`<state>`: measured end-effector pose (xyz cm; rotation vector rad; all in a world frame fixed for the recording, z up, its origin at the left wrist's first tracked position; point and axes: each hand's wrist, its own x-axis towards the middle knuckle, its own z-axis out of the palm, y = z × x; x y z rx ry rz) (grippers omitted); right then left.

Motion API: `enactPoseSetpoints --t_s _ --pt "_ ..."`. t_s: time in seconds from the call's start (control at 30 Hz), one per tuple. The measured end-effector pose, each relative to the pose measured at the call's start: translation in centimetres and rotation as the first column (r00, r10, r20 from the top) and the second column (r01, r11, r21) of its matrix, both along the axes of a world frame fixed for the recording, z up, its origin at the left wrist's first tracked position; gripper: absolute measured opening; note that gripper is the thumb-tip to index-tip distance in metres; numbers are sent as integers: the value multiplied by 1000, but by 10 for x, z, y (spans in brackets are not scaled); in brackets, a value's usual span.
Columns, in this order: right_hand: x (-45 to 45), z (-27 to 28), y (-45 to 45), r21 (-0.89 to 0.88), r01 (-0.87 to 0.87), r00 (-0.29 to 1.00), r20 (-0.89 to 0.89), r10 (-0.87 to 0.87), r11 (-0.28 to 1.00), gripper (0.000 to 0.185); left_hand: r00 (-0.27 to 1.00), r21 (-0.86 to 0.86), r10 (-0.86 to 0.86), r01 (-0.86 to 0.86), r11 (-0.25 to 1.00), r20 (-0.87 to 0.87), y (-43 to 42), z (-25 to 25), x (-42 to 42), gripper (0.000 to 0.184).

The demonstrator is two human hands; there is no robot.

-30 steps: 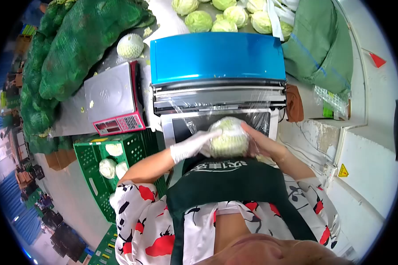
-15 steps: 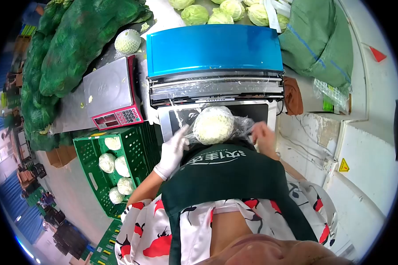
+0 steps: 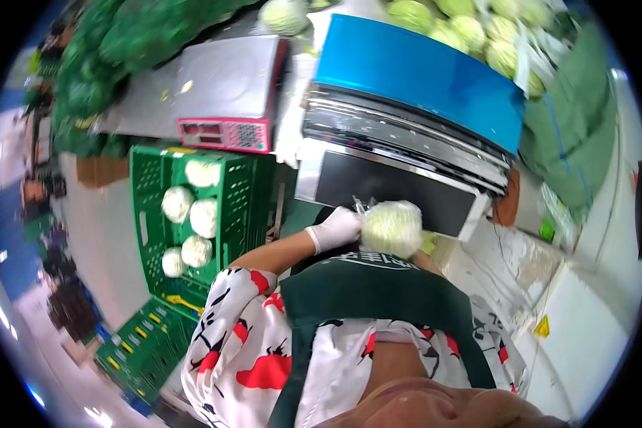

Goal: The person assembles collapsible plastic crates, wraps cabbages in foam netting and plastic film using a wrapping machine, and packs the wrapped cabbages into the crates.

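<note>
A round pale-green cabbage (image 3: 392,230) wrapped in clear plastic film is held up in front of my apron, over the near edge of the wrapping machine's black plate (image 3: 385,187). My left hand (image 3: 337,230), in a white glove, is closed at the cabbage's left side, on a gathered end of the plastic film (image 3: 362,207). From the right, my right hand (image 3: 426,258) reaches under the cabbage and supports it; its fingers are mostly hidden behind it.
Behind the plate stands the machine's blue cover (image 3: 421,75). To its left is a scale (image 3: 228,78). A green crate (image 3: 141,221) holding several wrapped cabbages stands at my left. More cabbages (image 3: 471,32) lie at the back, beside green mesh sacks (image 3: 150,36).
My view has turned left. The cabbage has come off the plate toward my body. My left hand has closed in on its film, and my right hand has gone beneath it.
</note>
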<state>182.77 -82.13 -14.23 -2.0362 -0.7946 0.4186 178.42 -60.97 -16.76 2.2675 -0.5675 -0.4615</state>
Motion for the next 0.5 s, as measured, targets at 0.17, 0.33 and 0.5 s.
enactPoseSetpoints --t_s 0.17,0.33,0.5 --pt "41 95 18 261 537 35 -957 289 802 31 817 -423 420 -244 873 396 5 85 70 39" --pt "61 49 20 178 308 655 -752 -72 935 29 848 -740 350 -522 424 -398 8 144 80 51" --pt "78 94 44 178 498 863 -1 -505 849 39 384 -449 -737 -885 -121 -557 50 80 14 67"
